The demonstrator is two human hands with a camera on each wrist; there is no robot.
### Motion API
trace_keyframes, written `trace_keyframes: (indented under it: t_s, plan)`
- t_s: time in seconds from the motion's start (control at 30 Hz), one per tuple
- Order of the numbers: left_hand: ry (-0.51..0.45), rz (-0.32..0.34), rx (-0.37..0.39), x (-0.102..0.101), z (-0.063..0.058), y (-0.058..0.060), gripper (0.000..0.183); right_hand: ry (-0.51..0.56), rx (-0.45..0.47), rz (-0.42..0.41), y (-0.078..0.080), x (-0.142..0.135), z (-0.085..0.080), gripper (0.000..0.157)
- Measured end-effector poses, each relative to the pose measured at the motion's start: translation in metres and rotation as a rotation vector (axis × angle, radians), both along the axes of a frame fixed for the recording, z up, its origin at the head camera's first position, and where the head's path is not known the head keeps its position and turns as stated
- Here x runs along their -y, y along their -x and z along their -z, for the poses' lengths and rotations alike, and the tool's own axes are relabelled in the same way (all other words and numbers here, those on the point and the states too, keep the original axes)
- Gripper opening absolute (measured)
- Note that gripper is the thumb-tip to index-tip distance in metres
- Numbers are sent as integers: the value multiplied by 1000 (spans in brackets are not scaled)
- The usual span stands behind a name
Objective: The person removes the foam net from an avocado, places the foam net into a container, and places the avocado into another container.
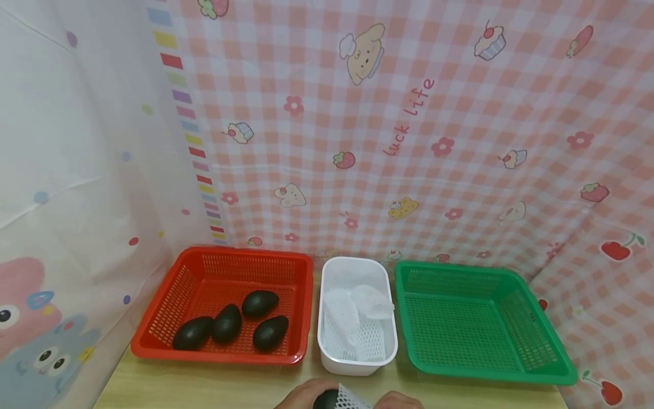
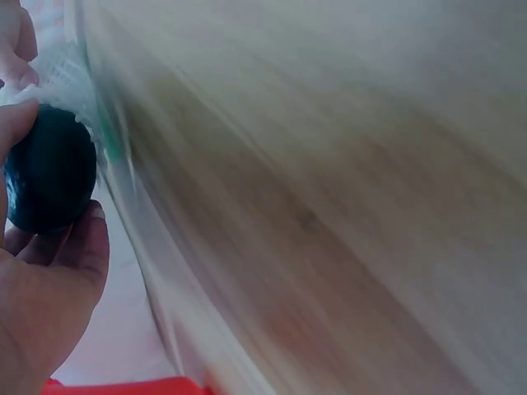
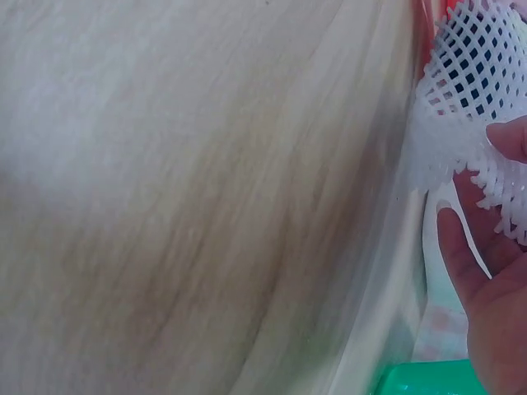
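Note:
At the bottom edge of the head view, my left hand (image 1: 301, 394) grips a dark avocado (image 2: 51, 169), thumb on one side and fingers curled under it. A white foam net sleeve (image 3: 478, 74) covers one end of the avocado. My right hand (image 3: 502, 304) pinches the loose end of that sleeve between thumb and fingers. In the head view the right hand (image 1: 398, 400) shows only in part, right of the sleeve. Several more avocados (image 1: 227, 324) lie in the red basket (image 1: 219, 356) at the left.
A white tub (image 1: 356, 366) with several foam net sleeves (image 1: 341, 312) stands in the middle, behind the hands. At the right is a green basket (image 1: 490, 372). Checked cloth (image 1: 317, 125) hangs close behind the containers. All three stand on a wooden table (image 1: 214, 386).

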State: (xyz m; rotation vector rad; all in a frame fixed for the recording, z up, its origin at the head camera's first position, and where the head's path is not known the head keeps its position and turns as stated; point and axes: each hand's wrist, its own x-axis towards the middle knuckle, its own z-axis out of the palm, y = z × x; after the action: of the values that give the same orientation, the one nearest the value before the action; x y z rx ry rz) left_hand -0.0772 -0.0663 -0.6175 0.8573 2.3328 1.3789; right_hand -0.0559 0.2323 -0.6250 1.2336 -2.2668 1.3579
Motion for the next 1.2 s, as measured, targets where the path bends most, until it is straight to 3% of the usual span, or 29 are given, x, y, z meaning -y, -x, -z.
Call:
trace_keyframes:
  t_s: [0.17,0.33,0.47,0.63,0.7,0.87,0.93,1.0,1.13,1.2]
  plan:
    - [-27,-18,-27,9,-2,0,52,8,43,9,1,-8,-2,37]
    - [-62,-64,64,16,-12,-3,54,13,119,48,1,-13,-4,34]
    - [-89,-93,99,21,-10,-5,57,33,80,66,2,-15,-3,35]
    - [-95,-93,-33,27,4,-4,59,44,42,93,3,-17,-3,39]
    - [-86,-76,-142,29,11,-3,57,50,53,101,2,-17,-5,41]
    - [-91,-78,-205,33,-7,-11,57,52,63,84,1,-19,-9,40]
    - [-108,-96,-136,34,-22,-17,58,48,45,67,2,-22,-12,40]
    - [-116,-109,-120,34,-29,-20,57,36,0,59,3,-24,-17,42]
    - [-153,-151,-104,36,-38,-25,58,12,-22,78,2,-27,-27,44]
    - [-166,-182,-151,38,-39,-26,60,1,-16,104,0,-27,-32,42]
